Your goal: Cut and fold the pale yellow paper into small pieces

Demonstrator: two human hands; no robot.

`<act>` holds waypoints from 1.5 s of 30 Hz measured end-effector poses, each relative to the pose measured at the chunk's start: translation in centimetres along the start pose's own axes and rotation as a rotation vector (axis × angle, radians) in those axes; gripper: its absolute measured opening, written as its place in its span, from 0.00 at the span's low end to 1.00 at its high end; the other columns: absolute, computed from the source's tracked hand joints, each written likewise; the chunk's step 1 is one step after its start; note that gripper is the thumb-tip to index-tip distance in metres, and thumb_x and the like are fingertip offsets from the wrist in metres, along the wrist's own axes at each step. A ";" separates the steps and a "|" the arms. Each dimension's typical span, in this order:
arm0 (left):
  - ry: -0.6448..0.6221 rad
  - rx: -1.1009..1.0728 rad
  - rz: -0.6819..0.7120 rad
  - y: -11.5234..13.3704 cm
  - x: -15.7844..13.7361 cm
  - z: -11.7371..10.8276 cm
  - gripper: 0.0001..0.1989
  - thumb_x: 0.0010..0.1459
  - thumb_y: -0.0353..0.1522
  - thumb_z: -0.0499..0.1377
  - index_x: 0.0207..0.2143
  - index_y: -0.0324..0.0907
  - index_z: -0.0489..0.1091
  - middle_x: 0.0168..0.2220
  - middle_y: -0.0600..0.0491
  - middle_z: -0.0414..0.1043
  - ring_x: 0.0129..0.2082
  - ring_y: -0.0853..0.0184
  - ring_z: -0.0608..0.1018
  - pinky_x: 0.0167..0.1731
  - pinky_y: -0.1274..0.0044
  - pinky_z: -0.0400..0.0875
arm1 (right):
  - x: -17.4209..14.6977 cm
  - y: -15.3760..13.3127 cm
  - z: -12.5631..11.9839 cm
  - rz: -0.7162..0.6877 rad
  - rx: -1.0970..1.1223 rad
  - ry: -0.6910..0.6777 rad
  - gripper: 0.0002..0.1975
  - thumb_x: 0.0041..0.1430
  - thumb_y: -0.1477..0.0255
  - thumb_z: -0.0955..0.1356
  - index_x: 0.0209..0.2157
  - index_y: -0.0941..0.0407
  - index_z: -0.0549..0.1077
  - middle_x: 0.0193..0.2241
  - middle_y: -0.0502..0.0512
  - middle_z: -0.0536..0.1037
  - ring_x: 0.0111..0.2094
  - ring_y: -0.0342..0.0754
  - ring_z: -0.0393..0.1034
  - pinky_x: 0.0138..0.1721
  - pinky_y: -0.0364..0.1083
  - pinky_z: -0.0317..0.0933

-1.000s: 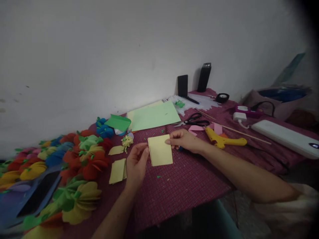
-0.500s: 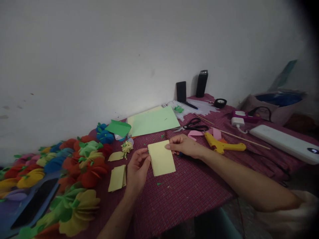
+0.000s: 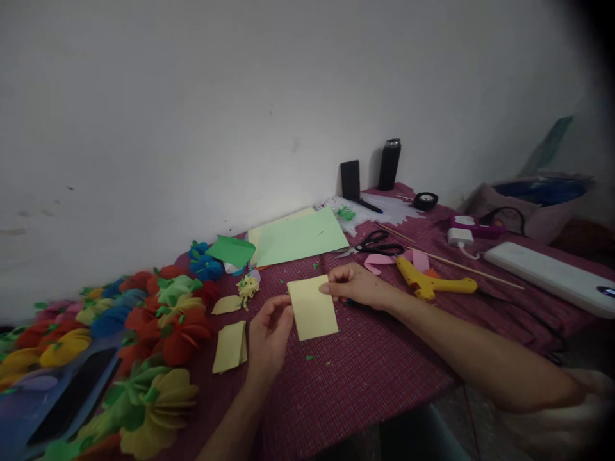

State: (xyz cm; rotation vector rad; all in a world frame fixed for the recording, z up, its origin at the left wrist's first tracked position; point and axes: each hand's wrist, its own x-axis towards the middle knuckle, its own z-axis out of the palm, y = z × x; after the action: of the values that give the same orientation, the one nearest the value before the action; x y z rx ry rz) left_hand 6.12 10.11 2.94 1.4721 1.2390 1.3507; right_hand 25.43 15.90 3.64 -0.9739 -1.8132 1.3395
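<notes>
My right hand [image 3: 358,286] pinches the upper right edge of a small stack of pale yellow paper rectangles [image 3: 314,314], thumb on top and fingers behind. At the stack's left edge is my left hand [image 3: 270,330], its fingers loosely curved and the thumb apart from them; the fingertips meet or nearly meet the paper. Left of that hand, another pile of yellow paper pieces [image 3: 229,347] lies on the cloth. Beyond it are a yellow piece with a rounded end [image 3: 227,305] and a fringed yellow paper tuft [image 3: 248,289].
Colourful paper flowers [image 3: 185,333] crowd the left side. Light green sheets [image 3: 302,237] lie at the back. Black-handled scissors [image 3: 372,244], a yellow glue gun [image 3: 432,283], a wooden stick [image 3: 471,267] and a white power bank [image 3: 548,275] are on the right of the checked cloth [image 3: 336,397].
The view has shifted slightly, so everything sits a little lower and to the right. Both hands keep nearly the same pose at the yellow paper stack.
</notes>
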 end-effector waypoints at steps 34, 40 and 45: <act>0.159 0.000 0.014 -1.2 0.2 0.5 0.04 0.47 0.31 0.57 0.25 0.40 0.64 0.21 0.58 0.65 0.22 0.74 0.68 0.23 0.83 0.62 | -0.4 0.0 1.0 -0.020 0.072 -0.112 0.14 0.47 0.61 0.65 0.27 0.59 0.71 0.23 0.49 0.70 0.24 0.40 0.61 0.27 0.40 0.56; 0.171 -0.073 0.015 -1.1 0.2 0.7 0.07 0.47 0.29 0.57 0.26 0.41 0.59 0.21 0.60 0.64 0.22 0.76 0.69 0.24 0.85 0.62 | -0.4 0.0 0.8 -0.014 0.116 -0.118 0.13 0.47 0.63 0.65 0.27 0.60 0.71 0.22 0.49 0.70 0.23 0.39 0.61 0.26 0.40 0.55; 0.153 -0.098 -0.002 -0.6 -0.2 1.1 0.14 0.47 0.27 0.57 0.35 0.44 0.54 0.23 0.58 0.68 0.22 0.74 0.71 0.24 0.83 0.65 | -0.4 0.1 1.0 -0.027 0.111 -0.098 0.11 0.47 0.66 0.66 0.30 0.60 0.70 0.26 0.50 0.71 0.25 0.40 0.63 0.28 0.40 0.57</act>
State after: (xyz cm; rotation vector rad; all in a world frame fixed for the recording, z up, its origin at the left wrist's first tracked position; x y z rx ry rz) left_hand 7.09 10.13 2.18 1.3192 1.2501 1.5240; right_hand 24.80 15.15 3.25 -0.8359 -1.7964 1.4770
